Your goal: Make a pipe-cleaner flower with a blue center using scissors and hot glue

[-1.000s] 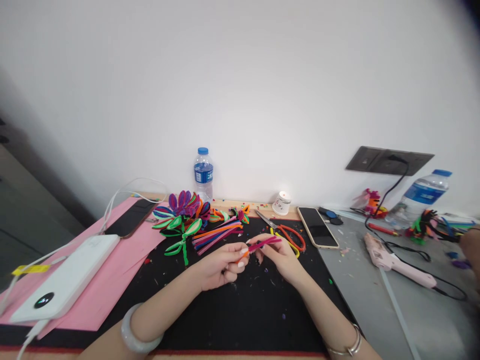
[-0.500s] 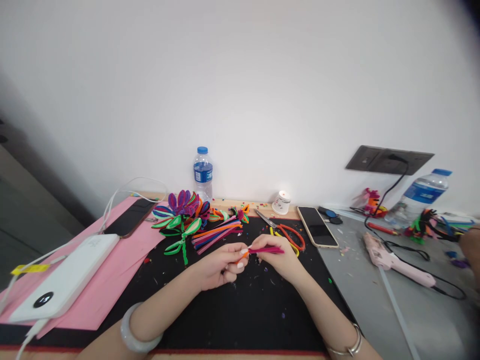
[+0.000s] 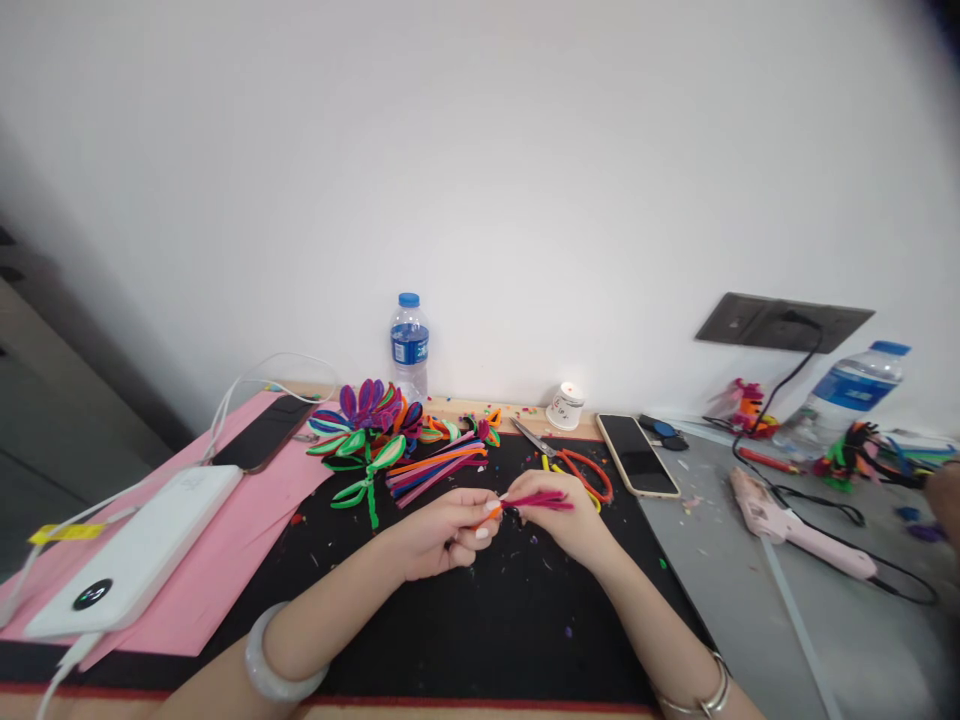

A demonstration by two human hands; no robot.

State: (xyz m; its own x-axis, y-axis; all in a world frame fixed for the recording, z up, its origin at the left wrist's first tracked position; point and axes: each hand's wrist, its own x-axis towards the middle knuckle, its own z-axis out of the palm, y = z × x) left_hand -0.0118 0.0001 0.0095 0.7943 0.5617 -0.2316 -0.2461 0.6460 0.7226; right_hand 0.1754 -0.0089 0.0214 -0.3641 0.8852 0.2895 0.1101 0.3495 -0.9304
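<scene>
Over the middle of the black mat (image 3: pixel 495 640), my two hands meet fingertip to fingertip. My left hand (image 3: pixel 446 532) pinches an orange pipe cleaner (image 3: pixel 492 515), most of it hidden by the fingers. My right hand (image 3: pixel 559 515) is closed on magenta pipe cleaners (image 3: pixel 541 500), whose loose ends stick out to the right across the hand. Where the two colours join, the fingers cover the detail. Just behind lie a bundle of loose pipe cleaners (image 3: pixel 435 470) and orange-handled scissors (image 3: pixel 577 465).
Pipe-cleaner flowers (image 3: pixel 367 430) lie at back left near a water bottle (image 3: pixel 409 345). A power bank (image 3: pixel 135 550) sits on pink paper (image 3: pixel 225 560). Right of the mat are a phone (image 3: pixel 637 455), a pink glue gun (image 3: pixel 795 525) and part of another person's hand (image 3: pixel 943 500). A paper cup (image 3: pixel 565 406) stands behind.
The magenta ends have shifted slightly right and spread a little apart. Both hands keep their hold in nearly the same place. The whole view has shifted slightly.
</scene>
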